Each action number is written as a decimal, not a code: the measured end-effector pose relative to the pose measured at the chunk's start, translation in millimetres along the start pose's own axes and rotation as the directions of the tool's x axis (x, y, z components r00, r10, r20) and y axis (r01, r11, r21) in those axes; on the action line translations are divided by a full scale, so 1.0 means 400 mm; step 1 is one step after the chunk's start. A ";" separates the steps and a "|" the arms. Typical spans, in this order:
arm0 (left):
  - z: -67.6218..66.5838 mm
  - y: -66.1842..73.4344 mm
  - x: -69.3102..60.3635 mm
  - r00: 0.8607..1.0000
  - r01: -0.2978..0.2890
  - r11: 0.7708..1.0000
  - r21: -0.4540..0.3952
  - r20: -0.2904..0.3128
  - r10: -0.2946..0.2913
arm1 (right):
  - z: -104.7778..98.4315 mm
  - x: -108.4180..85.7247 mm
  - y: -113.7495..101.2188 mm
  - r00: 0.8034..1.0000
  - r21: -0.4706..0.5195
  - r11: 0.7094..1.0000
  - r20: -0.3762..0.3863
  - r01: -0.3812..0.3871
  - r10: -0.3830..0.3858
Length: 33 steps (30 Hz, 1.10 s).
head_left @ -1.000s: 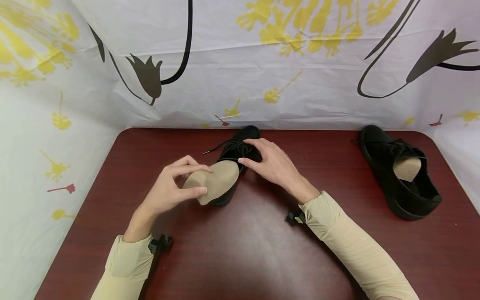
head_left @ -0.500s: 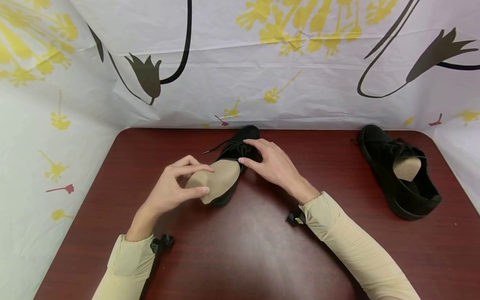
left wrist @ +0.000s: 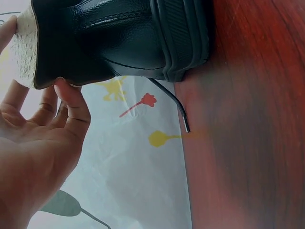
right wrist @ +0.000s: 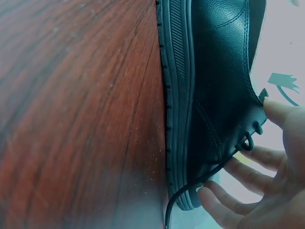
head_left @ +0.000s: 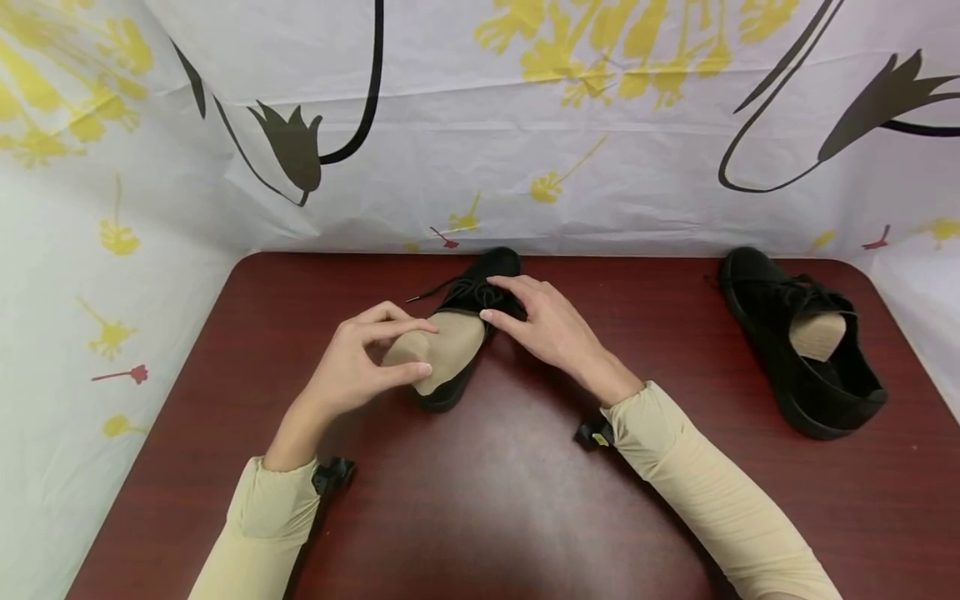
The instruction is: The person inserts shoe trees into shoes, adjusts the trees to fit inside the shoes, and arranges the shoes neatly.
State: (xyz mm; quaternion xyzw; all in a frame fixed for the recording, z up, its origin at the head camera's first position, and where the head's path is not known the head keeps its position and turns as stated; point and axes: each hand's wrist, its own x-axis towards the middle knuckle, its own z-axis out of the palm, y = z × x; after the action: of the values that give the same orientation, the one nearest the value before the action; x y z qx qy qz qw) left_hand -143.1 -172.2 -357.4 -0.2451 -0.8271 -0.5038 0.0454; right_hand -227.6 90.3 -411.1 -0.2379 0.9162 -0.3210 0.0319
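A black lace-up shoe (head_left: 480,271) lies at the middle of the table's far side, toe away. A beige shoe insert (head_left: 459,337) lies at its opening, its front end hidden under the tongue and laces. The left hand (head_left: 358,360) pinches the insert's raised heel end between thumb and fingers; in the left wrist view that hand (left wrist: 45,129) is at the insert's pale heel (left wrist: 26,50). The right hand (head_left: 551,325) holds the shoe by its laced upper; in the right wrist view its thumb and fingers (right wrist: 228,205) touch the lace area of the shoe (right wrist: 219,86).
A second black shoe (head_left: 765,350) stands at the table's right side with a beige block-like piece (head_left: 817,335) inside. The dark red table (head_left: 480,500) meets a white patterned sheet (head_left: 420,167) behind and at the sides.
The left hand and the insert have moved right and slightly away, so the insert lies farther forward in the shoe. The right hand has hardly moved.
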 end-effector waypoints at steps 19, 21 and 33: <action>0.013 -0.015 0.021 0.999 -0.026 1.000 0.016 -0.026 0.026 | -0.001 0.001 0.001 0.999 -0.015 0.999 0.012 0.037 -0.037; 0.015 -0.026 0.021 0.999 -0.033 0.999 0.021 -0.029 0.034 | -0.001 0.001 0.002 0.999 -0.015 0.999 0.010 0.041 -0.041; 0.024 -0.106 0.033 0.998 -0.047 0.999 0.027 -0.035 0.048 | 0.000 0.002 0.006 0.998 -0.016 0.998 0.000 0.068 -0.068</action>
State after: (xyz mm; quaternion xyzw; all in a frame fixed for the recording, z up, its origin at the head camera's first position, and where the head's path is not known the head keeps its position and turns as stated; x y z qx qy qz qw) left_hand -172.2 -175.1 -392.1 -0.2550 -0.8267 -0.4958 0.0753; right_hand -229.4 91.4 -412.3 -0.2690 0.9101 -0.3146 0.0189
